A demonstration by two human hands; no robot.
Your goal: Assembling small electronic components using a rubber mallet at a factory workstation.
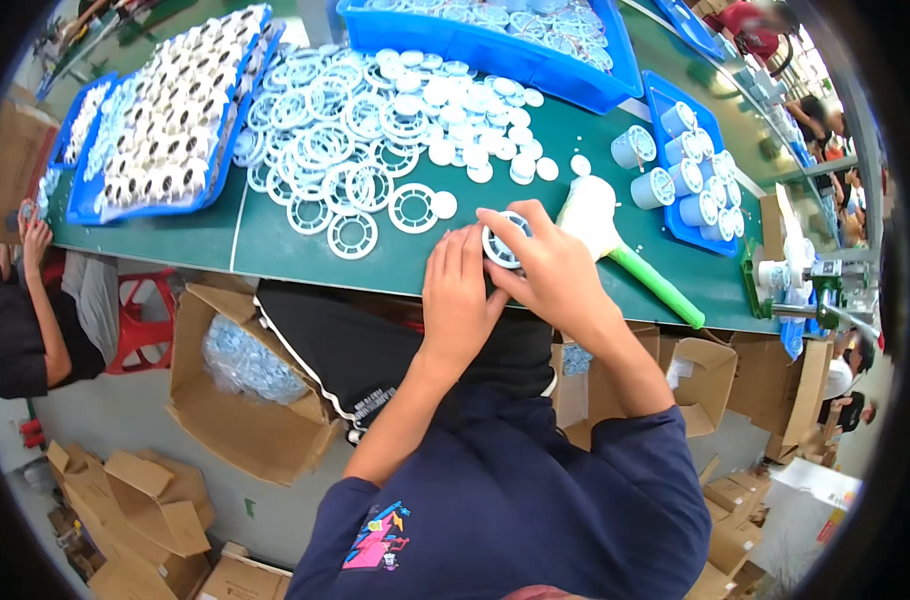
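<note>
At the near edge of the green table, a round pale-blue plastic piece with a slotted ring face (502, 243) is between my hands. My right hand (558, 272) grips it, index finger across the top and thumb at the lower edge. From the left, my left hand (457, 292) closes against the same piece; its fingertips are partly hidden behind it. Flat slotted plastic rings (353, 236) lie heaped ahead and to the left. Small white discs (480, 172) are scattered beside that heap. Right of my hands rests a mallet with a white-wrapped head (587, 212) and green handle (659, 287).
A large blue bin (475, 42) of parts stands at the back. Pale-blue cups (653, 188) stand in and beside a blue tray (727, 248). White cylindrical parts (170, 125) fill trays at left, near another person's hand (36, 238). A metal press-like fixture (827, 285) occupies the right end.
</note>
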